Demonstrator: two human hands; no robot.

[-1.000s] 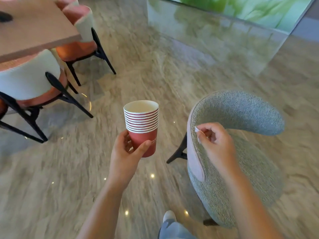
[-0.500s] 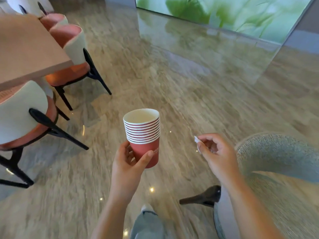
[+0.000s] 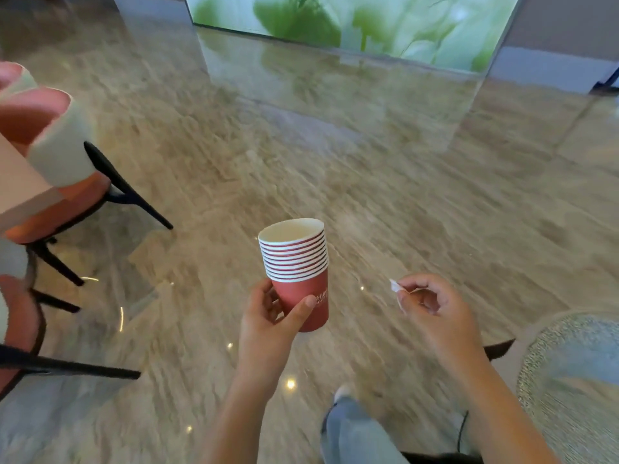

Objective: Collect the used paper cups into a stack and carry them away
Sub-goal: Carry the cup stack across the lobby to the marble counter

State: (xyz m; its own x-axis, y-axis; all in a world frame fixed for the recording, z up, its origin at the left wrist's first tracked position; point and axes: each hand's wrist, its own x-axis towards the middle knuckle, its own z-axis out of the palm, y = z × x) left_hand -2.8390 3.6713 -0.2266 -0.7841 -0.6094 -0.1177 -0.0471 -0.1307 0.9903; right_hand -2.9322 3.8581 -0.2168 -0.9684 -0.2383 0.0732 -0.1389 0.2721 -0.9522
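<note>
1. Cups, red paper with white rims, sit nested in one upright stack, held in the air above the floor near the middle of the head view.
2. Left hand: its grip is closed around the bottom cup of the stack, thumb across the front, fingers behind.
3. Right hand, to the right of the cups and apart from them, pinches a small white scrap between thumb and fingers.
4. Left of the cups stands an orange chair with black legs; right of them, a grey chair. A leg in jeans shows below the cups.
</note>
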